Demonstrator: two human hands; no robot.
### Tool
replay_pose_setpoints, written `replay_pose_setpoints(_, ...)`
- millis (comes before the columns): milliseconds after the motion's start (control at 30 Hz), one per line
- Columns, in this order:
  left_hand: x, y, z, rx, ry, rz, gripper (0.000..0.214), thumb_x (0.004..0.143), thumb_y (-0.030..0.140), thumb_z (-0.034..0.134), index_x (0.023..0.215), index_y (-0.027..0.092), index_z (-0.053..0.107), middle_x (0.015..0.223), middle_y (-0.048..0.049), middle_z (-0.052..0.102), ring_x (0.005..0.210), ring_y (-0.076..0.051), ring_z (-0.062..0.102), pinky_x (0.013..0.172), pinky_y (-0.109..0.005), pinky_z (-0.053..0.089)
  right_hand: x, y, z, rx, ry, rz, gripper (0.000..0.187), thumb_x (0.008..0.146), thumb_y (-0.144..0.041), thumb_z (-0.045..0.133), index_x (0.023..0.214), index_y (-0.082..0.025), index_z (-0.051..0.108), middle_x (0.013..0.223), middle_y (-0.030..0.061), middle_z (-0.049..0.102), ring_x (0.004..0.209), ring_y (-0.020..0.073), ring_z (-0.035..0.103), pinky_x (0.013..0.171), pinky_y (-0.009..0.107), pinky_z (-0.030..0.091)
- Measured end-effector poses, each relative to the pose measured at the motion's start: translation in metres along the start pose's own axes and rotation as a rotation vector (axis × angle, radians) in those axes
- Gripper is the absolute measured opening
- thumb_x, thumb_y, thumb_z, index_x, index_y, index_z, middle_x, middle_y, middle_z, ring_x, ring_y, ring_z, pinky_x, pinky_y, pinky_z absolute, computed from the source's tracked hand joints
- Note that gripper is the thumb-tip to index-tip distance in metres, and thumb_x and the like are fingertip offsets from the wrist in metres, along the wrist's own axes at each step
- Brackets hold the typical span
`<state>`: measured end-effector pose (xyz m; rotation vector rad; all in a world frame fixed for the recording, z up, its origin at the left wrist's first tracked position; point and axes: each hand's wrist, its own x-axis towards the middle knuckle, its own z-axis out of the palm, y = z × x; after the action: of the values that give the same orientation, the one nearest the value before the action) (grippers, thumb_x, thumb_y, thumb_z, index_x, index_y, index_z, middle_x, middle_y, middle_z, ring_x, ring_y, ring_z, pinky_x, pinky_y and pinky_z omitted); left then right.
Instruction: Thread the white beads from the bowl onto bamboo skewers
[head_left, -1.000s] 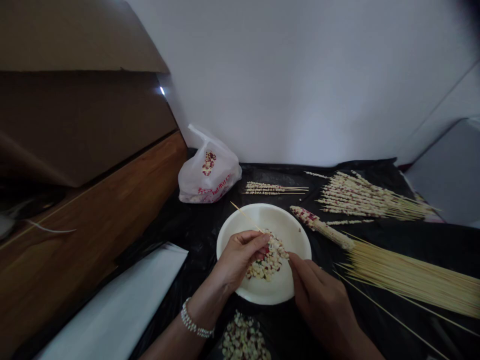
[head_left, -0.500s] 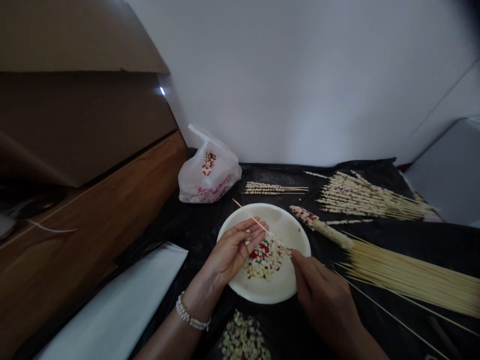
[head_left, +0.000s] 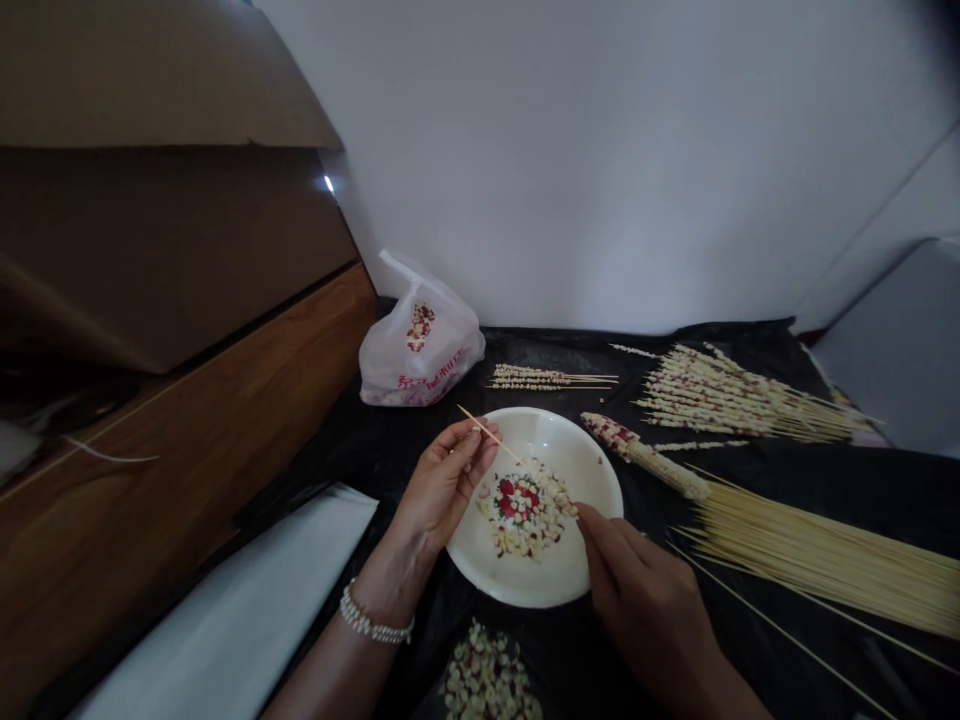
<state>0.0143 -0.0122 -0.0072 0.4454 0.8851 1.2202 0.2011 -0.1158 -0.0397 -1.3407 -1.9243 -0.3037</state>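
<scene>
Head view. Nearest, at the lower edge: a heap of corn kernels (head_left: 491, 680), cream and dark red, small, rounded, glossy in places. It lies over a black plastic sheet (head_left: 330, 440), thin, creased, dully shiny.

Right hand (head_left: 637, 575): thumb and forefinger pinched on the lower end of a thin wooden skewer (head_left: 505, 448). The skewer slants over a round white bowl (head_left: 592, 475), smooth-walled. Kernels crowd the skewer's lower part, knobbly; the upper part is bare, straight, pale.

Left hand (head_left: 442, 485): fingers half curled, fingertips at the skewer's bare tip; whether they pinch a kernel, cannot tell. White beaded bracelet (head_left: 367, 618), several strands, on that wrist. Loose kernels (head_left: 525, 545) lie in the bowl around a red-and-green pattern on its bottom.

Left side: a flat white sheet (head_left: 247, 610), folded, smooth, sharp-cornered. Right side: a fan of bare sticks (head_left: 832, 560), fine, straw-yellow; at its end a tapered corn cob (head_left: 615, 437), chequered maroon and cream at the tip, paler and rough farther down.

Beyond the bowl: a short row of filled skewers (head_left: 529, 377), bumpy; to its right, a larger bristling stack (head_left: 712, 390). To its left, a translucent white plastic bag (head_left: 420, 360), bulging, red lettering. Farthest, a plain smooth white wall (head_left: 562, 170).
</scene>
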Motion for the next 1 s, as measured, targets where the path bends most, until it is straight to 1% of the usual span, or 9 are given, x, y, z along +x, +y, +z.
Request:
replay_pose_setpoints(100, 0.002, 0.006, 0.000, -0.052, 0.067, 0.051, 0.020, 0.085, -0.002, 0.056, 0.096, 0.009, 0.069, 0.091, -0.0109, 0.074, 0.077, -0.011, 0.071, 0.071, -0.016, 0.057, -0.001, -0.001, 0.000, -0.002, -0.010, -0.011, 0.031, 0.091, -0.007, 0.040, 0.103, -0.004, 0.069, 0.073, 0.0100, 0.071, 0.049, 0.0151, 0.064, 0.054, 0.025, 0.056)
replay_pose_setpoints(233, 0.003, 0.013, -0.001, -0.092, 0.104, 0.101, 0.021, 0.084, -0.002, 0.056, 0.097, 0.008, 0.069, 0.096, -0.0127, 0.074, 0.081, -0.014, 0.072, 0.070, -0.018, 0.059, 0.000, -0.002, 0.001, -0.010, -0.006, -0.028, 0.032, 0.091, -0.007, 0.040, 0.101, -0.003, 0.070, 0.073, 0.0106, 0.072, 0.046, 0.0145, 0.063, 0.049, 0.025, 0.054)
replay_pose_setpoints(400, 0.005, 0.016, -0.003, -0.115, 0.144, 0.137, 0.018, 0.084, -0.001, 0.058, 0.094, 0.007, 0.070, 0.094, -0.0133, 0.074, 0.084, -0.017, 0.072, 0.068, -0.018, 0.059, 0.001, -0.005, 0.001, -0.019, 0.006, -0.047, 0.033, 0.090, -0.006, 0.039, 0.098, -0.003, 0.071, 0.071, 0.0110, 0.072, 0.044, 0.0146, 0.062, 0.047, 0.025, 0.054)
replay_pose_setpoints(567, 0.005, 0.017, -0.003, -0.127, 0.144, 0.153, 0.015, 0.083, 0.000, 0.060, 0.091, 0.007, 0.071, 0.092, -0.0117, 0.075, 0.083, -0.017, 0.072, 0.067, -0.018, 0.060, 0.002, -0.005, 0.001, -0.020, 0.009, -0.053, 0.033, 0.089, -0.005, 0.039, 0.097, -0.003, 0.071, 0.073, 0.0120, 0.073, 0.042, 0.0140, 0.060, 0.045, 0.025, 0.054)
replay_pose_setpoints(667, 0.005, 0.017, -0.003, -0.124, 0.142, 0.156, 0.016, 0.083, 0.000, 0.060, 0.091, 0.008, 0.071, 0.093, -0.0119, 0.075, 0.083, -0.017, 0.072, 0.068, -0.019, 0.060, 0.001, -0.004, 0.002, -0.023, 0.001, -0.049, 0.033, 0.089, -0.006, 0.038, 0.098, -0.003, 0.071, 0.074, 0.0125, 0.073, 0.044, 0.0149, 0.062, 0.044, 0.025, 0.054)
replay_pose_setpoints(867, 0.004, 0.014, -0.002, -0.128, 0.149, 0.153, 0.016, 0.083, 0.000, 0.060, 0.091, 0.008, 0.071, 0.092, -0.0118, 0.075, 0.084, -0.017, 0.072, 0.068, -0.018, 0.059, -0.001, -0.003, 0.004, -0.035, -0.001, -0.044, 0.033, 0.088, -0.004, 0.038, 0.099, -0.005, 0.070, 0.075, 0.0114, 0.073, 0.044, 0.0130, 0.061, 0.048, 0.023, 0.054)
replay_pose_setpoints(1000, 0.004, 0.014, -0.001, -0.118, 0.146, 0.159, 0.017, 0.083, -0.001, 0.060, 0.090, 0.009, 0.071, 0.092, -0.0112, 0.075, 0.084, -0.017, 0.072, 0.068, -0.018, 0.059, -0.001, -0.003, 0.003, -0.033, -0.011, -0.036, 0.034, 0.088, -0.004, 0.038, 0.100, -0.005, 0.070, 0.075, 0.0113, 0.073, 0.046, 0.0139, 0.063, 0.046, 0.023, 0.053)
